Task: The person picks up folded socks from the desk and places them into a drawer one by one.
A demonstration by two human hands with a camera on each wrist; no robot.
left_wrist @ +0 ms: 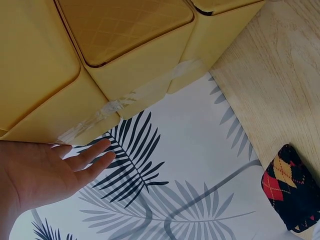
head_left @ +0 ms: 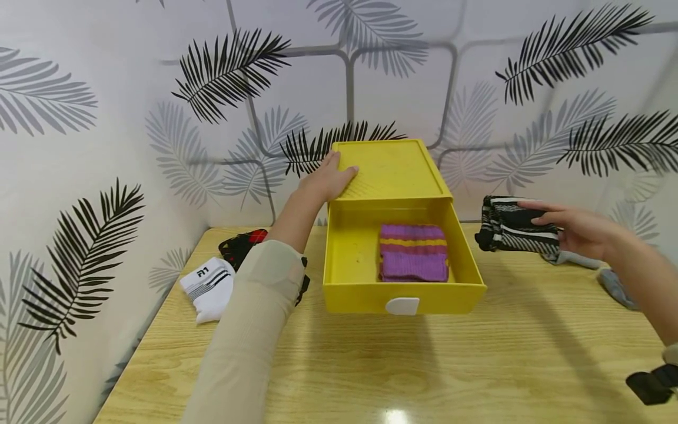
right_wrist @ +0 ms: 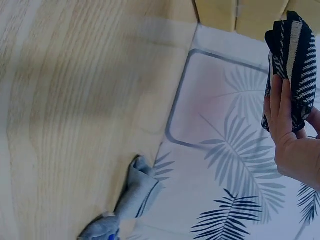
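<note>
Carrying folded socks beside a pulled-out drawer

Your right hand [head_left: 588, 232] holds the black-and-white socks [head_left: 503, 227] above the table [head_left: 371, 371], just right of the yellow drawer [head_left: 352, 299] and apart from it. In the drawer, the purple striped socks [head_left: 414, 259] lie against the right-hand part; bare floor shows to their left. The step in hand, as judged, is managing the folded bundle while steadying the yellow box [head_left: 392, 171].

To do it well, hold the bundle level so the fold does not loosen, and lift it well over the drawer's side wall if you cross it. Avoid dragging it across the purple striped socks, which could unfold. Press the box only lightly; a hard push could shift it.

Grip, right: pinching. Your straight fingers lie along one face of the bundle with the thumb opposite, only as far apart as its thickness.

Grip, left: spread. Your left hand [head_left: 327, 179] rests at the box's left edge, thumb on the top, fingers extended along the side, not curled round anything. How firmly it presses, you cannot tell from these views.

Nearby, white socks [head_left: 214, 291] and argyle socks [left_wrist: 290, 187] lie on the left, grey socks [right_wrist: 139, 192] on the right.
</note>
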